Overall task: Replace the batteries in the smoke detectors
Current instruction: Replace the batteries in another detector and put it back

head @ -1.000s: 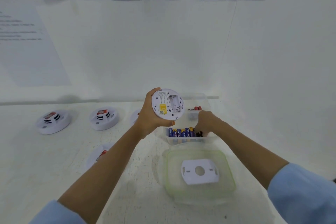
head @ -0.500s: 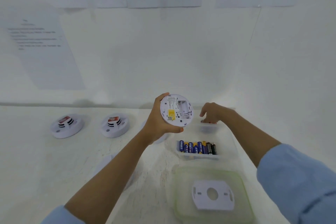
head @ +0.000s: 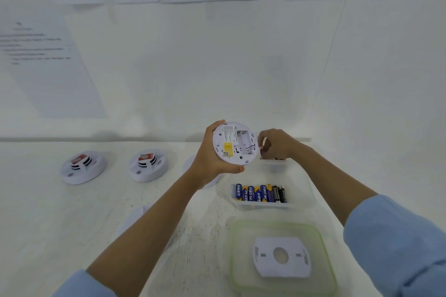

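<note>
Smoke detectors in clear view: three, all round and white. One is held up in the left hand (head: 210,159); two sit face-up on the desk (head: 48,224) at the left, side by side.
Held detector (head: 235,143): turned with its back toward the camera, tilted. It carries a yellow sticker, printed text and an open rectangular battery bay that looks empty.
Left desk detector (head: 82,167): domed vent slots, red tag on top.
Second desk detector (head: 148,164): same build, red tag on top, just right of the first.
Other white round shapes: two pale discs partly hidden behind the left forearm; I cannot tell what they are.
Left hand: wrapped around the rim of the held detector, thumb below, fingers behind.
Right hand (head: 275,143): just beside the held detector's right edge, fingers curled; a small pale object shows between the fingertips, too blurred to identify.
Batteries (head: 260,193): about seven in a row, roughly five blue-and-yellow and two black, lying in a clear tray (head: 301,190).
Small clear container (head: 274,163): under the right hand, contents unclear.
Green-rimmed lid (head: 282,259): one, flat on the desk nearest the camera.
Mounting plate (head: 281,255): one, white, with a round centre hole, lying on the lid.
Sleeves: light blue, both arms.
</note>
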Action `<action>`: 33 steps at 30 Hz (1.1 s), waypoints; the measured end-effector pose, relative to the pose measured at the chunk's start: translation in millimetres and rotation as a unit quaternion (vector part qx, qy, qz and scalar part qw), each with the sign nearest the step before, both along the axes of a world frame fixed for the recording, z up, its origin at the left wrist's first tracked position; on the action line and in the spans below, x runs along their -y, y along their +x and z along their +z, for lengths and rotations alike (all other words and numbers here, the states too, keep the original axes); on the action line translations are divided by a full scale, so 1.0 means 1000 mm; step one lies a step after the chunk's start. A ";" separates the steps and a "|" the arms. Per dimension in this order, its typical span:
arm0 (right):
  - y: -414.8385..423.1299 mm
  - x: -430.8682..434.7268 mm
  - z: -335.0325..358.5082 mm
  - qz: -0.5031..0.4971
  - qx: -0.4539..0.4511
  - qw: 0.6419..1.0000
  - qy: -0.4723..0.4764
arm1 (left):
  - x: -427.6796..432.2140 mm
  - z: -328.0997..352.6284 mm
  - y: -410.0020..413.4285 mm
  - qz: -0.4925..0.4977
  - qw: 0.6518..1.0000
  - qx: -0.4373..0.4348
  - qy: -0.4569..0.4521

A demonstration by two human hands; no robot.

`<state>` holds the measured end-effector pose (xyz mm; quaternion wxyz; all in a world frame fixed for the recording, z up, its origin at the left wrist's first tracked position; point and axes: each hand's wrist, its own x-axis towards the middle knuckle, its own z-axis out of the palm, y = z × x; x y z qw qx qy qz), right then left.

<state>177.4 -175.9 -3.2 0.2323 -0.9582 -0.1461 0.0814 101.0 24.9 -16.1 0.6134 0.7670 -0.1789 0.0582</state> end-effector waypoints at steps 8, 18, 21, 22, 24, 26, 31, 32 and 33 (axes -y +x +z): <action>-0.062 -0.005 0.054 -0.049 0.117 0.911 0.392 | 0.003 0.003 -0.008 0.005 1.000 0.001 -0.025; -0.098 -0.019 0.034 0.064 0.261 0.930 0.249 | 0.012 0.013 -0.023 0.001 0.999 0.004 -0.052; -0.106 -0.018 0.032 0.088 0.257 0.941 0.200 | 0.009 0.013 -0.027 0.002 0.998 0.003 -0.056; -0.108 -0.017 0.031 0.106 0.260 0.941 0.187 | 0.008 0.012 -0.028 0.005 0.998 0.003 -0.056; -0.110 -0.016 0.030 0.139 0.279 0.936 0.161 | 0.007 0.013 -0.029 0.007 0.998 0.009 -0.055; -0.110 -0.015 0.032 0.136 0.276 0.938 0.162 | 0.006 0.014 -0.029 0.005 0.999 0.012 -0.053; -0.109 -0.019 0.049 0.059 0.174 0.937 0.296 | 0.006 0.015 -0.029 -0.015 0.999 0.018 -0.033; -0.108 -0.020 0.053 0.044 0.167 0.936 0.306 | 0.006 0.016 -0.029 -0.018 0.999 0.019 -0.030; -0.106 -0.021 0.055 0.033 0.174 0.935 0.307 | 0.006 0.017 -0.029 -0.021 0.999 0.017 -0.029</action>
